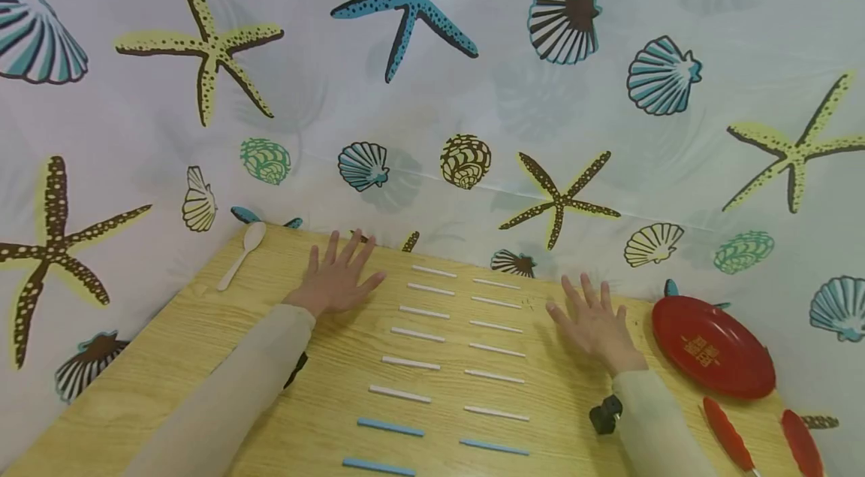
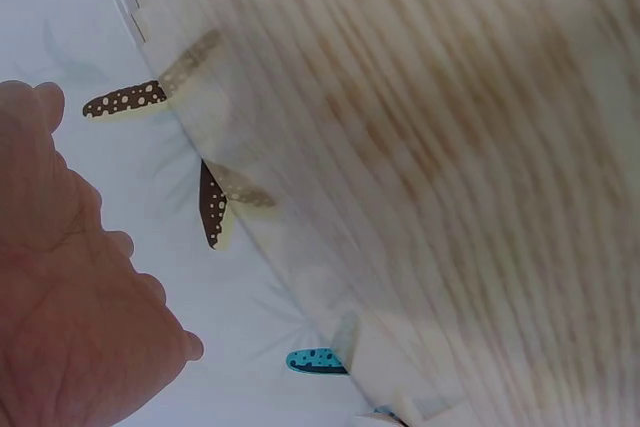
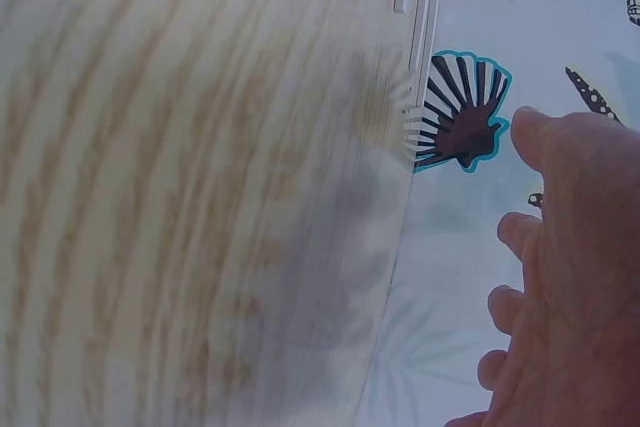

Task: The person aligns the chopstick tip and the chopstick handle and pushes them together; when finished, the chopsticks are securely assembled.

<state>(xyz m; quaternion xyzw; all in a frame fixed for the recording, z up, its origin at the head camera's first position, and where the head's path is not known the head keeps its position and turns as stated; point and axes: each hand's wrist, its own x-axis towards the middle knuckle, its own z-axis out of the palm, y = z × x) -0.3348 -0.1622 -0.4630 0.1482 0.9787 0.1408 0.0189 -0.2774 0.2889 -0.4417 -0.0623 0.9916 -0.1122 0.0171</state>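
My left hand (image 1: 336, 280) is held with its fingers spread over the far left part of the wooden table (image 1: 169, 357), gripping nothing. On the right, my right hand (image 1: 595, 323) has its fingers spread in the same way and holds nothing. Between the hands lie two columns of thin sticks, mostly white, such as one white stick (image 1: 410, 363). Blue sticks (image 1: 390, 427) lie at the near end of both columns. In the wrist views the left palm (image 2: 80, 297) and right palm (image 3: 590, 277) show nothing in them, close above the table's far edge.
A white spoon (image 1: 236, 255) lies at the far left corner. At the right edge is a red oval plate (image 1: 712, 349) with gold markings. Nearer are two red elongated objects (image 1: 728, 432), partly cut off. A cloth (image 1: 432, 116) with starfish and shells hangs behind the table.
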